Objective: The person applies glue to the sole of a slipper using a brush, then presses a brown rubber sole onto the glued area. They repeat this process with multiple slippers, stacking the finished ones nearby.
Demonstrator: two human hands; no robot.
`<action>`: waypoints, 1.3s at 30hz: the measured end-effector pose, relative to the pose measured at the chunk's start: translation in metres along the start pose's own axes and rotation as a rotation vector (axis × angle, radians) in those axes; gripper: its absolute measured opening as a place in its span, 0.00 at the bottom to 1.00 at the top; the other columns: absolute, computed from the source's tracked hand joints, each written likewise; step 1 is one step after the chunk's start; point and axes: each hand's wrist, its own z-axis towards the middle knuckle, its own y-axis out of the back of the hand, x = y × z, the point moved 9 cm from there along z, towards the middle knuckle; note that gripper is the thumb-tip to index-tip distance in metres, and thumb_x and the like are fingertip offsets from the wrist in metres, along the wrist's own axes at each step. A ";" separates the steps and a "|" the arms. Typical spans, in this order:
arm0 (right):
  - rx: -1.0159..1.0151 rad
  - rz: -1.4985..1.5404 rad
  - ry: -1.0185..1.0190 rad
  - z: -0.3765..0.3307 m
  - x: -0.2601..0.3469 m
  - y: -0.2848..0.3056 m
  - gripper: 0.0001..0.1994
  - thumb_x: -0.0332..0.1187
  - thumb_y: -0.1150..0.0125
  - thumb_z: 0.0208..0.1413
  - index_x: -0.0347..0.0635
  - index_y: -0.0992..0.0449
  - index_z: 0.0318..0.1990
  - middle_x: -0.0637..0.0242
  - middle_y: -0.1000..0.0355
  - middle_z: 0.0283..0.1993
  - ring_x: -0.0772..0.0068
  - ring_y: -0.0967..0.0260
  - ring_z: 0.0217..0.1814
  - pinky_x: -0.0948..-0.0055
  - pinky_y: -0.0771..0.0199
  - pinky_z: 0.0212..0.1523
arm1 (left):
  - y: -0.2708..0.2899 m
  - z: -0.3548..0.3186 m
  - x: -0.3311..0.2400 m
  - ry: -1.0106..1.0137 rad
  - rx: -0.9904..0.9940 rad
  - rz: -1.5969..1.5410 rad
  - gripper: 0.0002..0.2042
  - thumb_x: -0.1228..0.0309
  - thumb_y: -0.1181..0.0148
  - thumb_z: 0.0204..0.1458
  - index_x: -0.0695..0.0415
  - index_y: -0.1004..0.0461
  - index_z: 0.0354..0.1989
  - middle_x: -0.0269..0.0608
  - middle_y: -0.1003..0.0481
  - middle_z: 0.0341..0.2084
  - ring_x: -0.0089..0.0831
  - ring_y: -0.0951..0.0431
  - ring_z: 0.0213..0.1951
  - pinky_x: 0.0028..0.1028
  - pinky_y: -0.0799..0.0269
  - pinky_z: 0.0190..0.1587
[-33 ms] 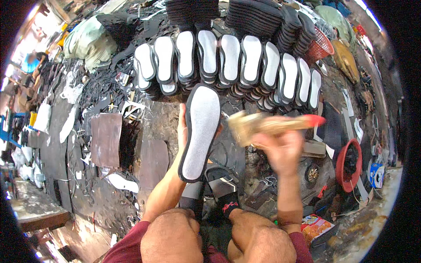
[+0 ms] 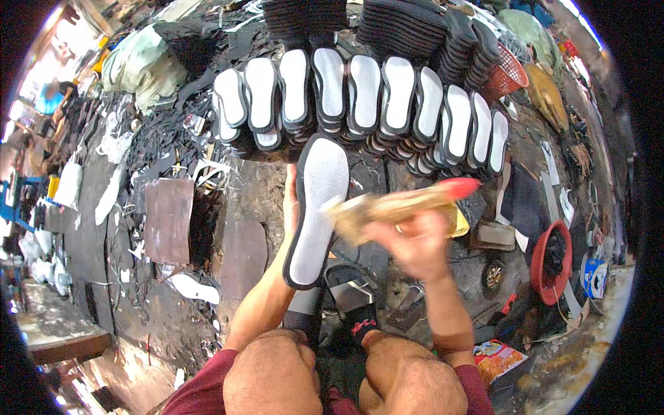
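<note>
Tan brush, gripped by the right hand, has swung to the sole the left hand holds.

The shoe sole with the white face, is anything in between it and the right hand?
Only the brush that the right hand is holding. Its blurry, pale end overlaps the right side of the shoe sole in this view, but I can't tell if they touch. Nothing else visible is in between.

Left hand at 9 o'clock, upright toward 12; left forearm slanted at 7; right hand at 4, curled, blurred; right forearm at 5; knees bent, near 6
</note>
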 end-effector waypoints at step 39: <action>0.217 -0.234 0.580 0.035 0.015 -0.152 0.12 0.31 0.32 0.52 0.46 0.23 0.44 0.65 0.26 0.35 0.58 0.29 0.33 0.63 0.25 0.35 | 0.023 -0.023 -0.049 -0.154 0.385 -0.010 0.47 0.27 0.60 0.55 0.61 0.38 0.66 0.49 0.30 0.58 0.40 0.28 0.58 0.42 0.34 0.63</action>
